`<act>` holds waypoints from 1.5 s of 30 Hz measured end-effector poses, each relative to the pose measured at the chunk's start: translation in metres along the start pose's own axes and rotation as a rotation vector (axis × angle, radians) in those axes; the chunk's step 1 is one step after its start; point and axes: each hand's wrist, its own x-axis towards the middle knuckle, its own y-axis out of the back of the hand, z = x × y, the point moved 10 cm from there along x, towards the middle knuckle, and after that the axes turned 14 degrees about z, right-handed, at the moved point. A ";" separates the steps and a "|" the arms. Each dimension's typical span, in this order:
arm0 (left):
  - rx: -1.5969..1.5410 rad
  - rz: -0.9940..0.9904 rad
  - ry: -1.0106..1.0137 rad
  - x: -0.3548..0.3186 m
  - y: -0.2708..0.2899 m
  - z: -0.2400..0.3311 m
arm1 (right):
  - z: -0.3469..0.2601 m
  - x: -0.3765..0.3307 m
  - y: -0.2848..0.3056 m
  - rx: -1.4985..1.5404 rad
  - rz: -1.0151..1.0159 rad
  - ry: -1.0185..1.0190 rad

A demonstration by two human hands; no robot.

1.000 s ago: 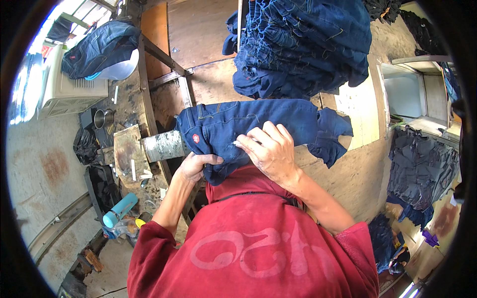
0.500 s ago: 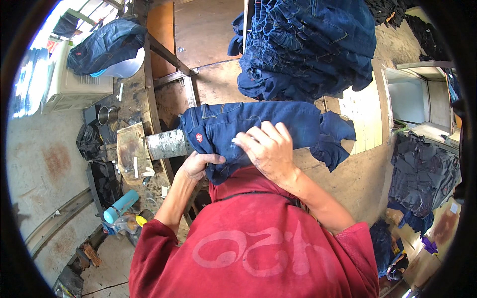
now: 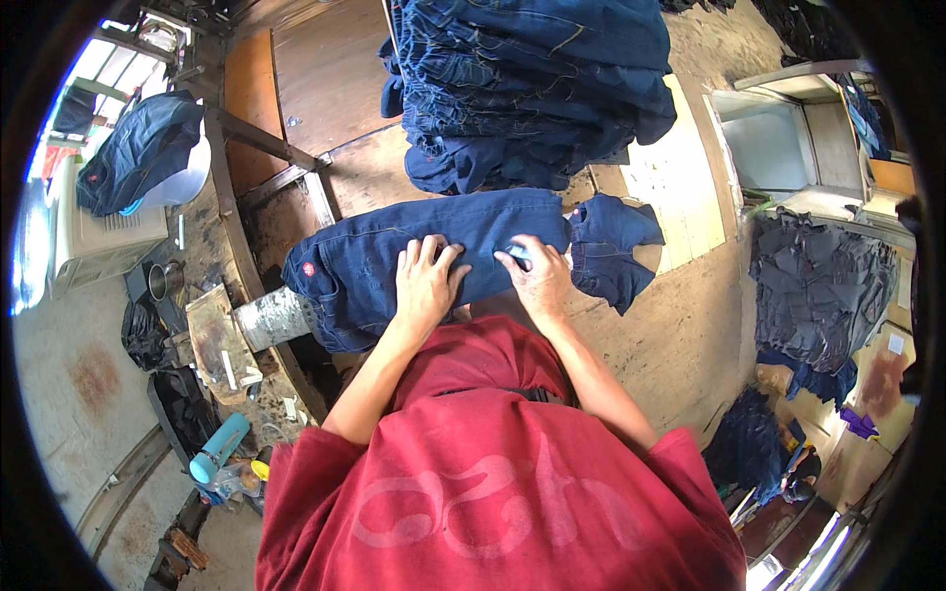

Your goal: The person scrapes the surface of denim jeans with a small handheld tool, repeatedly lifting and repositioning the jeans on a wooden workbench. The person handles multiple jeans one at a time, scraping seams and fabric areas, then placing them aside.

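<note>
A pair of dark blue denim jeans (image 3: pixel 473 251) is lying stretched sideways across a worn brown wooden worktable (image 3: pixel 680 325), directly in front of the person in the red shirt (image 3: pixel 493 492). The left hand (image 3: pixel 426 283) is resting flat on the middle of the jeans, fingers spread and unclenched, grasping nothing. The right hand (image 3: pixel 537 276) is pressing on the denim just beside it, fingertips curled around a small pale object (image 3: pixel 520 254) that is too hidden to identify; whether it is truly gripped cannot be told.

Just beyond the jeans, a tall stack of folded dark blue denim garments (image 3: pixel 532 79) is crowding the far side of the table, nearly touching the spread pair. The left end of the jeans is lying over a grey metal cylinder (image 3: pixel 276 317) sticking out from the table edge. Left of that, a cluttered dirty side bench (image 3: pixel 222 340) is carrying small tools and a metal cup (image 3: pixel 163 281). A light blue cylindrical bottle (image 3: pixel 219 448) is lying near the floor below it.

At the upper left, a white round plastic tub (image 3: pixel 187 177) is holding a bundle of dark denim (image 3: pixel 138 148) spilling over its rim. At the right, a heap of dark grey-blue cloth pieces (image 3: pixel 818 295) is lying well apart from the table, beside a pale open box-shaped cabinet (image 3: pixel 769 138) whose contents cannot be made out.
</note>
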 end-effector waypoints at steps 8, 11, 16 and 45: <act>-0.025 -0.005 -0.025 -0.009 -0.010 -0.002 | 0.029 0.007 0.022 -0.005 -0.015 -0.038; -0.113 -0.034 0.176 -0.001 -0.010 0.022 | 0.054 -0.012 0.011 0.053 -0.203 -0.423; -0.907 -0.464 1.040 -0.020 -0.084 0.050 | 0.040 0.000 0.019 0.376 -0.118 -0.479; -0.816 -0.438 1.207 -0.071 -0.080 0.030 | 0.047 -0.013 0.011 0.369 -0.331 -0.536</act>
